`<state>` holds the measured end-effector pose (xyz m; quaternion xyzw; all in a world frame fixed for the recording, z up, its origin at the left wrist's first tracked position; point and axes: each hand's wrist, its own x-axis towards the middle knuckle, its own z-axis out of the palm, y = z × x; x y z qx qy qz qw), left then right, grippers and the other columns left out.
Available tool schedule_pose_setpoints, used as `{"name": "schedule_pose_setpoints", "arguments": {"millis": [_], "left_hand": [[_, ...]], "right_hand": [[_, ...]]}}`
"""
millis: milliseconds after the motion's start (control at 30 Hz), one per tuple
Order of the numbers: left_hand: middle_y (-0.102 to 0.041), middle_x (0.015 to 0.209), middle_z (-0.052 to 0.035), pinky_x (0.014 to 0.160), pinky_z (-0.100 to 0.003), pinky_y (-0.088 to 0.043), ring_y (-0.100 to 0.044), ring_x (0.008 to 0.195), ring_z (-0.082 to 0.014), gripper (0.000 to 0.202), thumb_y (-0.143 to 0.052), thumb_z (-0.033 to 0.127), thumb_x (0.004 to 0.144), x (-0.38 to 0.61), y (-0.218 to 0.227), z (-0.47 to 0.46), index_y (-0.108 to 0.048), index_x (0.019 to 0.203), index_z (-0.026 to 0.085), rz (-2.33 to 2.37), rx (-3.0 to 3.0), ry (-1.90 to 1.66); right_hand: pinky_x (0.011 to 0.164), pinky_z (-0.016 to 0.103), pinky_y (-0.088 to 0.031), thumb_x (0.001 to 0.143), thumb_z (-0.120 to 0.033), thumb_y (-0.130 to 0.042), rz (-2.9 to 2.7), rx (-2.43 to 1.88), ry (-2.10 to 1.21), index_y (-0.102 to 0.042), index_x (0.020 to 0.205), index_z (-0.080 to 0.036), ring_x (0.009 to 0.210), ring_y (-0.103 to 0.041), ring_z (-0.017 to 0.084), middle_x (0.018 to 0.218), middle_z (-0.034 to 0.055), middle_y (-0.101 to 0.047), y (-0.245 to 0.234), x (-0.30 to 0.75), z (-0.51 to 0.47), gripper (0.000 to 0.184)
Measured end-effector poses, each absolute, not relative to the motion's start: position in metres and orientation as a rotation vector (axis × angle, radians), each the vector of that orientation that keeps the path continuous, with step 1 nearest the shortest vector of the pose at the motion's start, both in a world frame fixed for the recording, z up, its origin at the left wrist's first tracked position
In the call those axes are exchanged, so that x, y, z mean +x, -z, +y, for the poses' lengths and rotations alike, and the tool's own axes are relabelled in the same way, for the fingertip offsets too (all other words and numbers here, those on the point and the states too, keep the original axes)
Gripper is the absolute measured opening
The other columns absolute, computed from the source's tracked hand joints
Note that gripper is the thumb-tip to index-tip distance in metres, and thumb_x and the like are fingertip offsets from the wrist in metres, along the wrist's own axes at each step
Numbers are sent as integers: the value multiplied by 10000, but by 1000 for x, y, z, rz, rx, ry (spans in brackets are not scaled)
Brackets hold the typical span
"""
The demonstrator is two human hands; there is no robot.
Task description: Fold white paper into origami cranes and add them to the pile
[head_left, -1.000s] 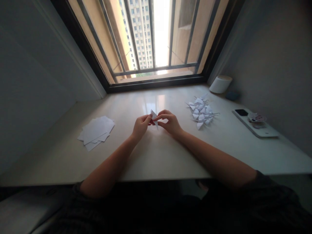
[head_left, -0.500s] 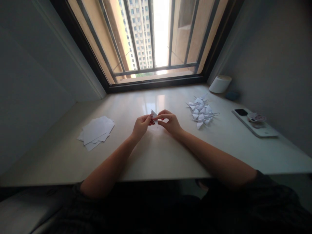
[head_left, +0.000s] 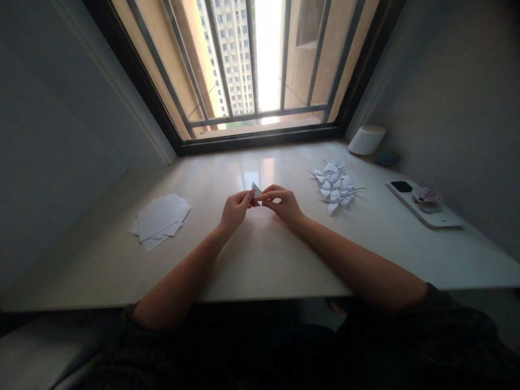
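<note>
A small folded white paper piece (head_left: 255, 190) is pinched between both hands above the middle of the pale table (head_left: 260, 260). My left hand (head_left: 235, 210) grips it from the left with thumb and fingers closed. My right hand (head_left: 284, 203) pinches it from the right, fingers curled. Only the paper's top corner shows above the fingertips; the lower part is hidden. A loose stack of flat white paper sheets (head_left: 160, 219) lies to the left. A pile of folded white paper figures (head_left: 335, 187) lies to the right.
A white phone (head_left: 424, 208) with a small round object on it lies at the right. A white roll (head_left: 366, 140) and a small dark object (head_left: 387, 158) sit at the back right corner. A barred window (head_left: 260, 70) runs along the table's far edge.
The paper's lower tip, visible below the fingers a second ago, is now folded or tucked out of sight. My right fingers have closed in on the piece. Hands stay in place.
</note>
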<state>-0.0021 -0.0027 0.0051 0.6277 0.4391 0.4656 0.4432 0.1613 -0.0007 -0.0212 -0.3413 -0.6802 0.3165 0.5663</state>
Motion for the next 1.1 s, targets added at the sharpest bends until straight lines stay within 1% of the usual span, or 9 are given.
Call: {"name": "schedule_pose_setpoints", "arguments": {"millis": [133, 233, 333, 500, 633, 833, 1000, 1100], "left_hand": [[-638, 648, -25, 649, -269, -448, -577, 651, -145, 378, -577, 516, 801, -3, -3, -1, -682, 691, 170, 1115, 1538, -1189], [-666, 701, -34, 651, -267, -446, -594, 666, -148, 373, -589, 523, 789, -3, -2, 0, -695, 724, 172, 1125, 1519, -1184], [-691, 755, -44, 656, -271, -448, -607, 671, -150, 364, -606, 522, 776, -3, -3, 0, -707, 758, 173, 1118, 1502, -1179], [-702, 784, -46, 663, -274, -457, -616, 674, -148, 340, -597, 492, 793, -3, -2, -1, -718, 820, 176, 1098, 1521, -1167], [-698, 778, -49, 656, -277, -461, -619, 675, -152, 339, -596, 495, 794, -2, -1, -1, -716, 803, 178, 1097, 1524, -1157], [-685, 734, -47, 669, -289, -469, -624, 663, -153, 390, -585, 542, 799, -1, -1, -2, -712, 780, 174, 1070, 1521, -1153], [-703, 802, -48, 682, -278, -490, -618, 692, -142, 342, -640, 494, 781, 0, -4, -4, -727, 846, 169, 1006, 1533, -1183], [-709, 803, -52, 680, -277, -497, -621, 706, -146, 336, -653, 487, 774, 1, -5, -5, -735, 845, 169, 1009, 1528, -1196]], "right_hand": [[659, 293, -484, 799, -426, -675, -1622, -799, -778, -759, 867, -273, 784, -602, 155, 859, 34, -664, 22, 160, 0, 188], [653, 288, -475, 821, -473, -632, -1596, -848, -763, -736, 824, -252, 786, -603, 154, 839, 25, -664, 21, 158, 0, 244], [647, 282, -472, 783, -499, -661, -1512, -879, -777, -718, 781, -233, 794, -610, 157, 850, 28, -671, 21, 156, -2, 272], [676, 298, -483, 728, -470, -729, -1373, -914, -888, -728, 892, -240, 749, -635, 160, 827, 24, -712, 20, 153, -5, 282], [709, 327, -500, 701, -478, -748, -1310, -943, -899, -728, 819, -229, 764, -660, 183, 800, 30, -729, 20, 153, -4, 275], [679, 318, -491, 679, -484, -761, -1291, -975, -900, -732, 807, -222, 725, -655, 177, 779, 30, -732, 17, 152, -6, 293], [647, 307, -461, 674, -457, -772, -1294, -969, -914, -750, 791, -224, 707, -647, 169, 796, 36, -746, 14, 152, -8, 262], [627, 304, -447, 664, -459, -777, -1285, -974, -908, -757, 782, -232, 699, -640, 169, 802, 35, -752, 14, 152, -8, 258]]}}
